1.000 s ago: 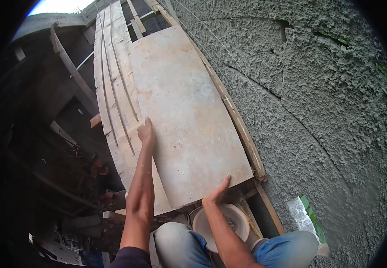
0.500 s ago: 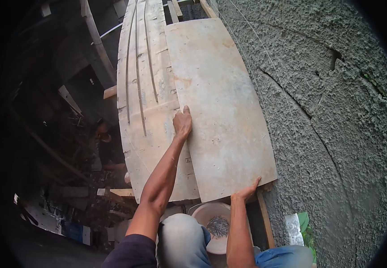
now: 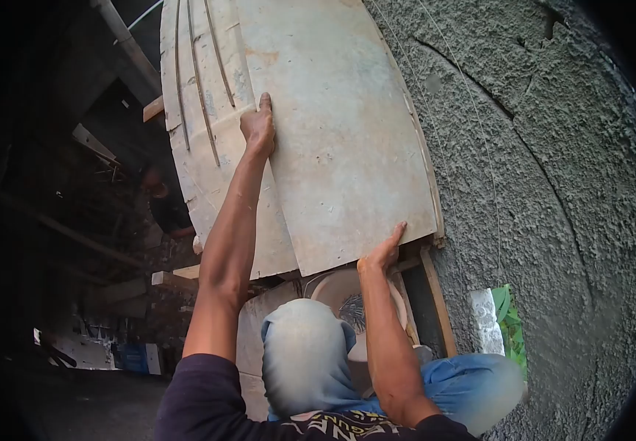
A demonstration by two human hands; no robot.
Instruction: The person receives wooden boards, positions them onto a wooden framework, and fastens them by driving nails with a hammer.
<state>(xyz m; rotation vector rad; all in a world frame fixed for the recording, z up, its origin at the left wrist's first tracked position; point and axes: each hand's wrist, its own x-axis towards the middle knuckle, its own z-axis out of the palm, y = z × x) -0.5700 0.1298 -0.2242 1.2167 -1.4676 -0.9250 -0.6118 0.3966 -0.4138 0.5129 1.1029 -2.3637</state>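
Note:
A large, pale, stained plywood sheet (image 3: 340,140) lies in front of me, beside another board (image 3: 215,191) with long dark grooves. My left hand (image 3: 259,131) is closed on the sheet's left edge, thumb on top pointing away from me. At the near edge, close to the right corner, my right hand (image 3: 382,251) grips the sheet with its thumb on the upper face. The fingers of the right hand are hidden under the sheet. Below that edge, between my knees, stands a bucket (image 3: 323,294) holding nails (image 3: 352,312), partly covered by my right forearm.
A rough cement wall (image 3: 538,191) with strings along it runs down the right side. Timber pieces (image 3: 439,309) support the boards. Down on the left, in a dark lower area, is another person (image 3: 167,206). Green leaves (image 3: 509,323) show at lower right.
My view has shifted, so the boards appear higher and further left. The sheet has moved slightly left from the wall, exposing a strip along its right edge. Both hands keep their hold.

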